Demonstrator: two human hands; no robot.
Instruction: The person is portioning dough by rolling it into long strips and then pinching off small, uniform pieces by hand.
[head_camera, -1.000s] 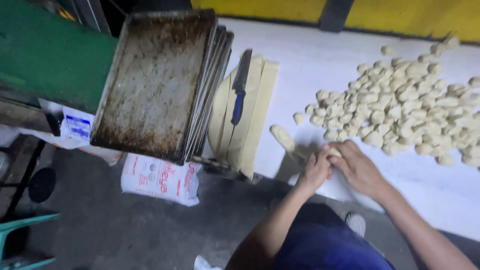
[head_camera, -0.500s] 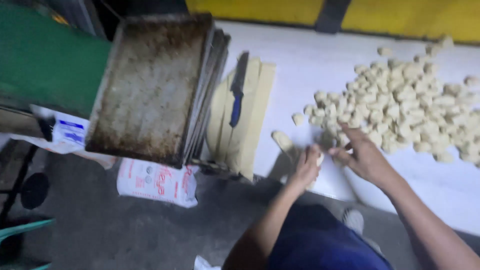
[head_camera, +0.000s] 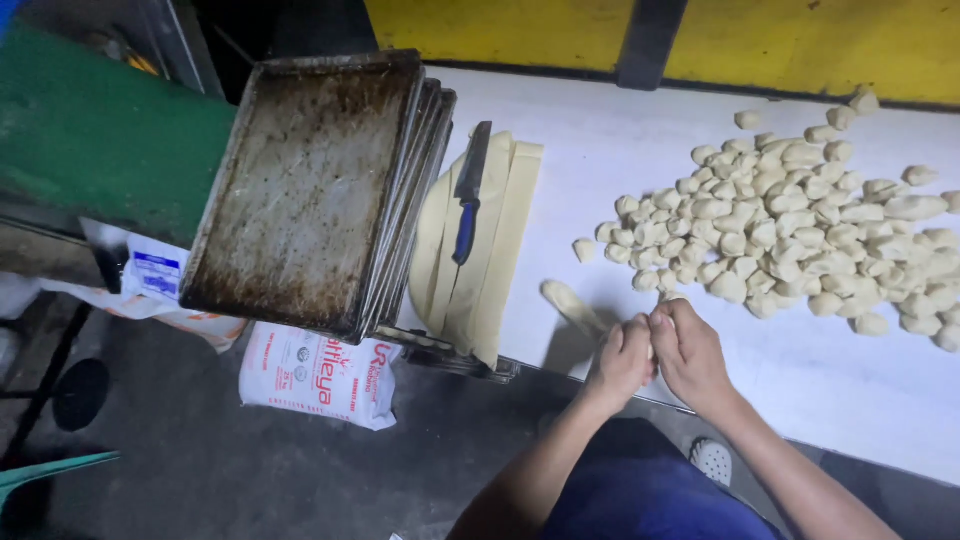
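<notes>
- Trays (head_camera: 300, 190) are stacked at the bench (head_camera: 620, 150) left edge.
- Dough strips (head_camera: 480, 250) lie right of the trays, a knife (head_camera: 468, 190) on them.
- Dough pieces (head_camera: 790, 230) lie toward the right edge.
- Both hands (head_camera: 655, 355) are at the front edge.

From my feed I see a white worktable (head_camera: 620, 150) under the hands, a yellow wall (head_camera: 800, 40) beyond it, a green surface (head_camera: 90, 140) far left, and dark grey concrete floor (head_camera: 180, 460) below, dimly lit.
</notes>
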